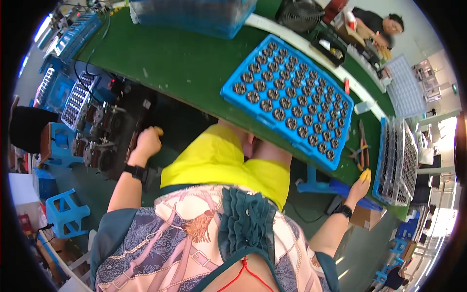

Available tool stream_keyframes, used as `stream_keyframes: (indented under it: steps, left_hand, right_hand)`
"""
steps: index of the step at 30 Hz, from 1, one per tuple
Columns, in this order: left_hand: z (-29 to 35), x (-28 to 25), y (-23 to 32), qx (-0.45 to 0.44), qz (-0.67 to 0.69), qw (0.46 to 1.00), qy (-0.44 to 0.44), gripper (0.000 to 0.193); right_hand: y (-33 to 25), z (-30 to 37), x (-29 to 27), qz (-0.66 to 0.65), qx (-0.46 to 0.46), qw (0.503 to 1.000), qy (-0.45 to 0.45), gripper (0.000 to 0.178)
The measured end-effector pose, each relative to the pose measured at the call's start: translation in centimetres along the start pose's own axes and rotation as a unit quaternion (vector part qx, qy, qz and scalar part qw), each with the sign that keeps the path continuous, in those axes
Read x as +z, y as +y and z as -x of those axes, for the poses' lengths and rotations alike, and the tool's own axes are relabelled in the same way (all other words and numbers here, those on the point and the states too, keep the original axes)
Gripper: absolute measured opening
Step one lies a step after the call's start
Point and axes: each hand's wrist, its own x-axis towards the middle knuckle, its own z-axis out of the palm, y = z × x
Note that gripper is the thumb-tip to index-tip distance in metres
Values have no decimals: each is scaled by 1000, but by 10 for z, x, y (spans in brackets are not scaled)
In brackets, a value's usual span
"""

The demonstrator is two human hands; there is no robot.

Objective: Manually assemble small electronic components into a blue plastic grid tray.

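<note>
My left hand [148, 142] is curled closed beside the dark machinery left of my lap, with yellow covering on a fingertip; what it holds, if anything, is hidden. At the right end of the green table, my right hand [359, 188] has its yellow-covered fingers pressed together. They are right at the handle ends of orange-handled pliers [362, 150], and whether they grip them I cannot tell. A blue tray [228, 93] lies tilted across the table in front of me. Rows of small round dark-and-metallic parts [290, 91] fill it.
Stacked clear and blue trays [384, 163] stand on the right edge. A clear-blue bin [194, 19] sits at the back, near a black fan [299, 13]. Machinery [99, 131] and a blue stool [65, 214] are at left. Another person [372, 29] works across the table.
</note>
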Motion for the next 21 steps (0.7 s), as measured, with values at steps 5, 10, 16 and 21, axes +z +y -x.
stream_keyframes:
  steps: [5, 10, 16, 21]
  left_hand:
    - [8, 4, 35, 64, 102, 990, -73, 27]
    - [-6, -47, 91, 240, 222, 936, 129, 15]
    - [-25, -107, 112, 264, 308, 842, 356, 20]
    - [-74, -88, 111, 123, 255, 862, 421, 25]
  right_hand:
    - [-11, 5, -4, -23, -31, 999, -17, 33]
    - [10, 13, -19, 40, 2, 999, -14, 37]
    - [-6, 9, -14, 30, 24, 999, -5, 38]
    - [-54, 13, -28, 26, -48, 998, 30, 36]
